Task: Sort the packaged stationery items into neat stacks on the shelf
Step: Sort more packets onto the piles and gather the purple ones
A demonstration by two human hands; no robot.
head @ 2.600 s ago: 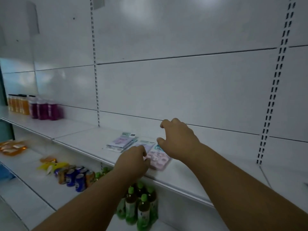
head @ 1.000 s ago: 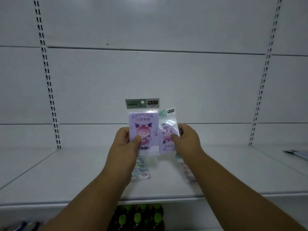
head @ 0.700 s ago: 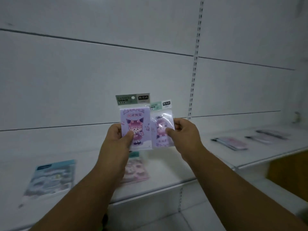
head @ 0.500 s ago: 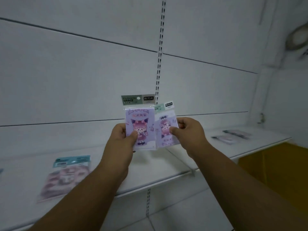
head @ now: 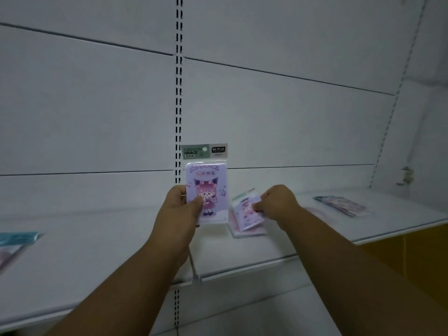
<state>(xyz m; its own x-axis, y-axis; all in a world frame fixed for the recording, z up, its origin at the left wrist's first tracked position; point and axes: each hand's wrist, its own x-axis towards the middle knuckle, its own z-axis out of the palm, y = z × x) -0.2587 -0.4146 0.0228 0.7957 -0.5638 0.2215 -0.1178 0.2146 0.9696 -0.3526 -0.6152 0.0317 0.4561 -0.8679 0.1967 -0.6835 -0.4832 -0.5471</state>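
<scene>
My left hand [head: 180,209] holds a purple packet [head: 208,187] upright above the white shelf [head: 121,253]; it shows a cartoon girl and has a green header card. My right hand [head: 276,202] pinches a second purple packet [head: 246,214], tilted low over the shelf. That packet sits on or just above a clear-wrapped item [head: 244,232] lying there; contact is too blurred to tell.
A flat packet [head: 340,206] lies on the shelf at the far right. A teal-topped packet [head: 14,241] lies at the left edge. A slotted upright [head: 179,93] runs down the back panel behind my left hand. An orange surface shows below the shelf at right.
The view swung right along the shelf. My right hand has separated its packet from the left one and lowered it toward the shelf. My left hand still holds its packet upright.
</scene>
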